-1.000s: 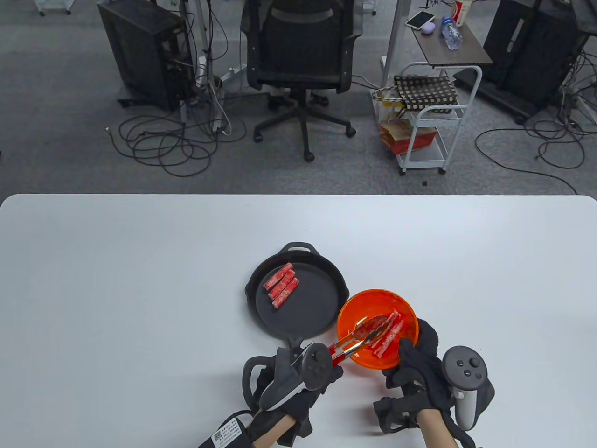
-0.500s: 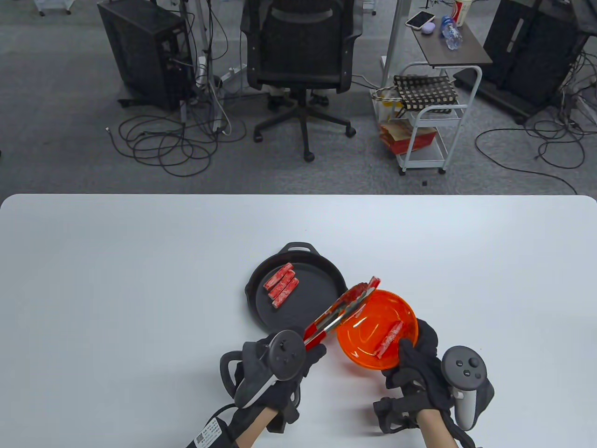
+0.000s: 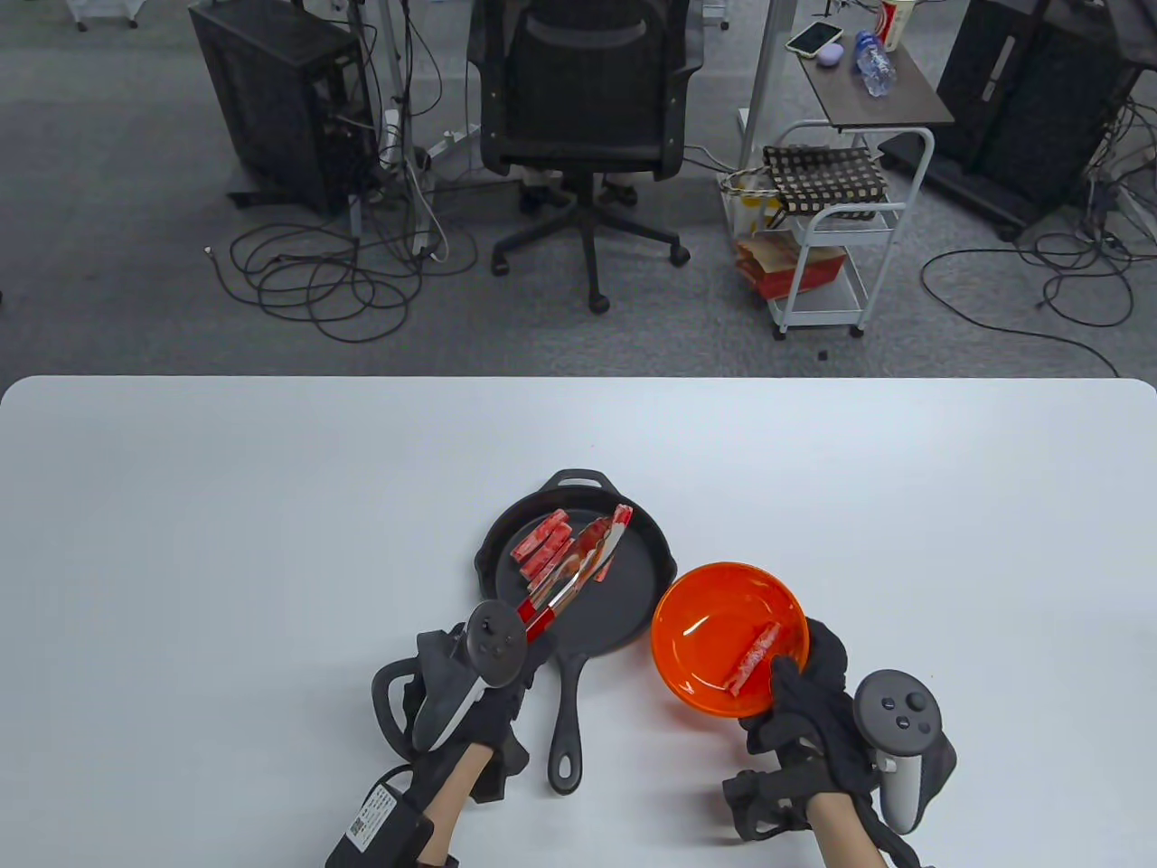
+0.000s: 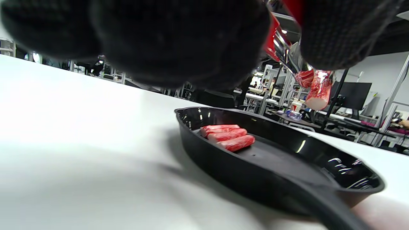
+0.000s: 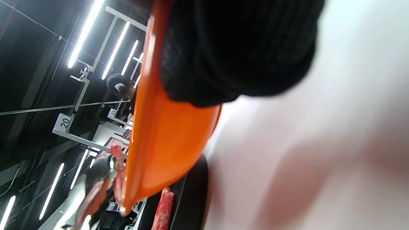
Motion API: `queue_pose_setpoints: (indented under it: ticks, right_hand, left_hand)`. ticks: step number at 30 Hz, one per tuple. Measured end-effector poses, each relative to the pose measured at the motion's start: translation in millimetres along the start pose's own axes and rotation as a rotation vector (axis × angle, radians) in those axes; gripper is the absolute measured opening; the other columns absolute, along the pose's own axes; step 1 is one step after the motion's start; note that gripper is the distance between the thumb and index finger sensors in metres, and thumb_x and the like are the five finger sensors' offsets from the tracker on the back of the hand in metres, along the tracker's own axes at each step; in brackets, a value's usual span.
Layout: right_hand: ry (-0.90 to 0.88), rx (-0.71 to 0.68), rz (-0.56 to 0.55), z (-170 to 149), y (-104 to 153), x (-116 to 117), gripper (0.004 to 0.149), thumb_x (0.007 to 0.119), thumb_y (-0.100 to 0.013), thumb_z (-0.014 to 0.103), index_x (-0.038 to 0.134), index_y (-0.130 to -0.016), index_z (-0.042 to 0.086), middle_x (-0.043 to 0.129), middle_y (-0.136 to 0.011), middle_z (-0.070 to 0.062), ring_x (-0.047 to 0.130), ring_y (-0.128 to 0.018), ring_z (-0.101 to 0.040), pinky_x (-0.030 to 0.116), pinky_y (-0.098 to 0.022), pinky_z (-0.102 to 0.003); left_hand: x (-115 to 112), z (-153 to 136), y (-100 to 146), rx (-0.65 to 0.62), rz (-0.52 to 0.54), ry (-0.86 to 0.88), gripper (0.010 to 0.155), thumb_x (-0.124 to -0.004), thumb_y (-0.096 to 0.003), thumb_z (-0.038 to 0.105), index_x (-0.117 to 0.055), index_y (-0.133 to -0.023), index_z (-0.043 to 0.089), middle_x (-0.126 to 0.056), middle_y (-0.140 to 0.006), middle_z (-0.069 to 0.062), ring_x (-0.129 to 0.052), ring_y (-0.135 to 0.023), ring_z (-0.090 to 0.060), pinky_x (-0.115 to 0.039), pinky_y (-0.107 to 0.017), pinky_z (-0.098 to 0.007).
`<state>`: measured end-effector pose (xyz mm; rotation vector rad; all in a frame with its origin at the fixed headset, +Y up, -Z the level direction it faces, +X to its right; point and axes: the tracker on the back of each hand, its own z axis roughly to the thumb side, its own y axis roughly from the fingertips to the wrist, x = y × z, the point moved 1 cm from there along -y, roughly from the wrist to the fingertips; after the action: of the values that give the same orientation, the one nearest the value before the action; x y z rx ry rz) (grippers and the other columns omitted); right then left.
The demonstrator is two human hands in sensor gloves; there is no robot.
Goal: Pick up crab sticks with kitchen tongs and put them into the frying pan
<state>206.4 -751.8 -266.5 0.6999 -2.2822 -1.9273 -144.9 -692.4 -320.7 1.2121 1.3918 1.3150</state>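
Observation:
My left hand (image 3: 517, 669) grips the red handles of the metal tongs (image 3: 569, 579). The tong tips pinch two crab sticks (image 3: 607, 535) above the black frying pan (image 3: 664, 561), seen hanging over it in the left wrist view as crab sticks (image 4: 319, 89). Three crab sticks (image 3: 544, 551) lie side by side at the pan's far left. My right hand (image 3: 809, 665) holds the near right rim of the orange bowl (image 3: 705, 624), thumb inside. One crab stick (image 3: 755, 658) lies in that bowl.
The pan's handle (image 3: 567, 723) points toward me between the two hands. The bowl sits just right of the pan, almost touching it. White table (image 3: 271, 542) spreads to both sides and behind. An office chair and a cart stand beyond the far edge.
The left hand lifted two crab sticks out of the bowl with the tongs and swung them left over the pan. The right hand and bowl stayed put.

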Motion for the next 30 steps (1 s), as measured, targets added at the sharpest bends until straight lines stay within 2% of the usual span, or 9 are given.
queue_pose_setpoints:
  ticks: [12,28,30]
  right_hand:
    - [0.001,-0.001,0.003,0.4,-0.2,0.9,0.060,0.060,-0.059,0.019,0.033,-0.109,0.002,0.061,-0.101,-0.030,0.103,-0.029,-0.022,0.098,-0.011,-0.021]
    - [0.000,0.002,0.003,0.7,0.1,1.2,0.060,0.060,-0.059,0.019,0.033,-0.109,0.002,0.061,-0.101,-0.030,0.103,-0.029,-0.022,0.097,-0.011,-0.021]
    - [0.001,0.002,0.003,0.7,0.0,1.1,0.060,0.060,-0.059,0.019,0.033,-0.109,0.002,0.061,-0.101,-0.030,0.103,-0.029,-0.022,0.097,-0.011,-0.021]
  left_hand:
    - [-21.5,-7.7,-12.0,0.057,-0.022,-0.195,0.075,-0.083,-0.0357,0.075,-0.092,-0.082,0.015,-0.107,-0.040,0.010,-0.105,-0.014,-0.012,-0.090,-0.023,-0.040]
    - [-30.7,-6.7,-16.3,0.076,-0.068,-0.266,0.076,-0.083,-0.0358,0.075,-0.091,-0.083,0.016,-0.107,-0.041,0.007,-0.105,-0.016,-0.012,-0.090,-0.024,-0.041]
    - [-32.2,-6.0,-16.5,0.075,-0.075,-0.274,0.076,-0.083,-0.0358,0.075,-0.091,-0.083,0.016,-0.107,-0.041,0.010,-0.105,-0.016,-0.012,-0.090,-0.024,-0.041]
